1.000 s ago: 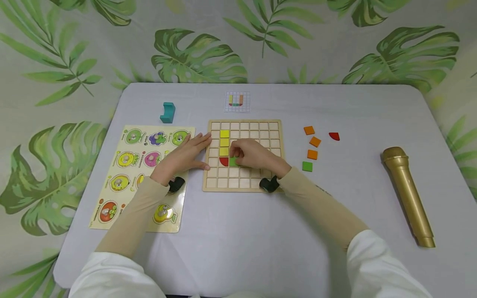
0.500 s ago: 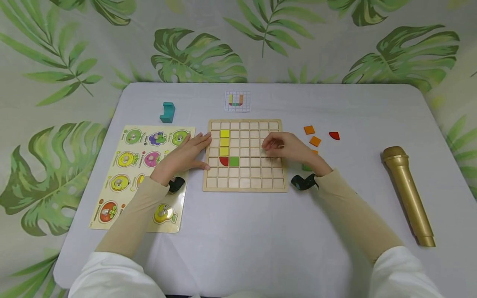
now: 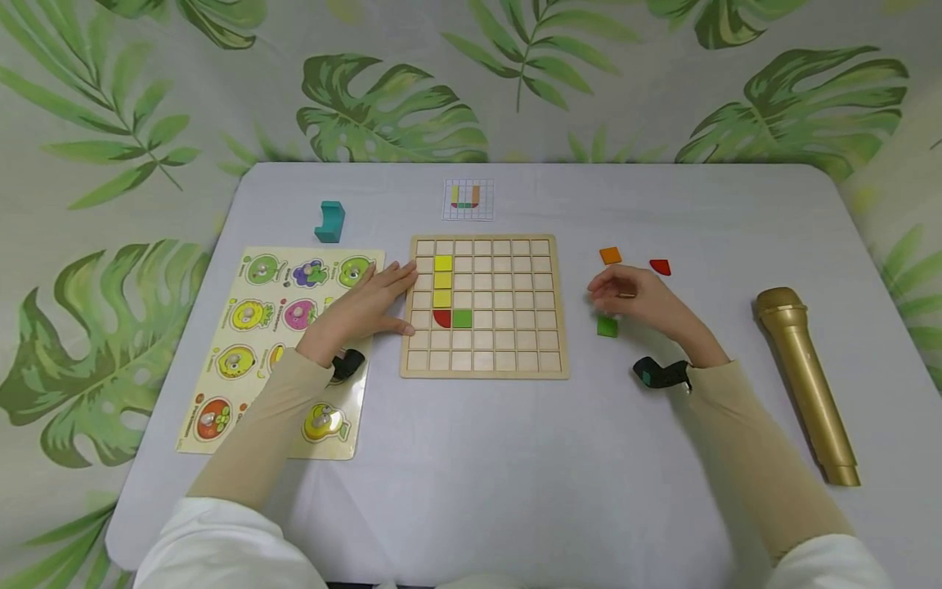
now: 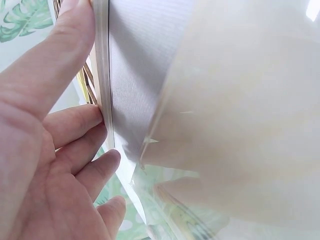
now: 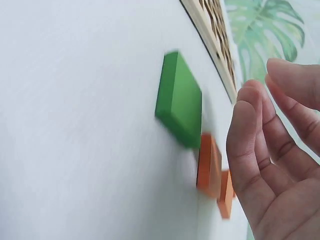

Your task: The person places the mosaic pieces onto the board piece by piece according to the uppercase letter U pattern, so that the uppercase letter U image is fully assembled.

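My left hand (image 3: pixel 362 309) rests at the left edge of a wooden grid board (image 3: pixel 505 339), fingertips and thumb touching its rim with fingers extended. On the board sit a column of yellow square tiles (image 3: pixel 443 281), a red quarter-circle tile (image 3: pixel 442 318) below them, and a green square tile (image 3: pixel 462 318) beside the red one. Right of the board, my right hand (image 3: pixel 642 299) hovers over loose tiles, fingers loosely bent and holding nothing. Near it lie a green tile (image 5: pixel 182 102), orange tiles (image 5: pixel 209 167) partly hidden in the head view, and a red quarter-circle tile (image 3: pixel 660 267).
A pattern card (image 3: pixel 468 200) lies behind the board. A fruit puzzle board (image 3: pixel 334 438) lies at left under my left forearm, a teal block (image 3: pixel 330 222) behind it. A gold microphone (image 3: pixel 807 384) lies at far right on the white-covered table (image 3: pixel 471 474).
My right hand has left the green tile on the board and moved right, to above the loose tiles. The left hand stays at the board's edge.
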Motion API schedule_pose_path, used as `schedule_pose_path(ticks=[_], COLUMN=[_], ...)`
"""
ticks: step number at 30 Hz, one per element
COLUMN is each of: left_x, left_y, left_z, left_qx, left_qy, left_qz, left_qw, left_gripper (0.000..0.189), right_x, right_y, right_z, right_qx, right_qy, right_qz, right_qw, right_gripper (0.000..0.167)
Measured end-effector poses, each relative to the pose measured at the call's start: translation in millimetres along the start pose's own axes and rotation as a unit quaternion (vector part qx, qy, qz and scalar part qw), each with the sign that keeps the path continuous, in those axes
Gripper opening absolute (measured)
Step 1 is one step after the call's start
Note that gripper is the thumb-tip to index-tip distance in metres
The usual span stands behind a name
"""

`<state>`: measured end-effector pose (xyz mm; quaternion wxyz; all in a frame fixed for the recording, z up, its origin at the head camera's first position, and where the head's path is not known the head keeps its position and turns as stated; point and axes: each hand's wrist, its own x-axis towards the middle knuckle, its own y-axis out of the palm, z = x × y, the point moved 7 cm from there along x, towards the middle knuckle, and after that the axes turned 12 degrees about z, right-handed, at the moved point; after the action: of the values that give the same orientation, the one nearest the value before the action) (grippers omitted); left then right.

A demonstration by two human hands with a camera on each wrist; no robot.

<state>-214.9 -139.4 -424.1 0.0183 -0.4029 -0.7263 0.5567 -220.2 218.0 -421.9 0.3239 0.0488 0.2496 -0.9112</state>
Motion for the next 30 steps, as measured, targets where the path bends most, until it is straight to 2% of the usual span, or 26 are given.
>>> schedule_pose_path(ticks=[6, 17, 30], left_x=[-0.5, 1.1, -0.1], left_y=[-0.3, 1.0, -1.1], left_z=[-0.2, 0.7, -1.6], left_qx=[0.002, 0.004, -0.003], left_qy=[-0.003, -0.003, -0.007], left_qz=[0.000, 0.001, 0.001], left_qw=[1.0000, 1.0000, 1.0000], left_gripper=[0.092, 0.093, 0.092], right_x=[-14.6, -20.1, -18.8], right_y=[-9, 0, 10], right_z=[-10, -11, -3], right_qx=[0.009, -0.054, -0.139], right_qy=[0.013, 0.019, 0.007], right_qz=[-0.033, 0.008, 0.008], right_qw=[0.9993, 0.9983, 0.9903], right_gripper=[0.021, 0.018, 0.021])
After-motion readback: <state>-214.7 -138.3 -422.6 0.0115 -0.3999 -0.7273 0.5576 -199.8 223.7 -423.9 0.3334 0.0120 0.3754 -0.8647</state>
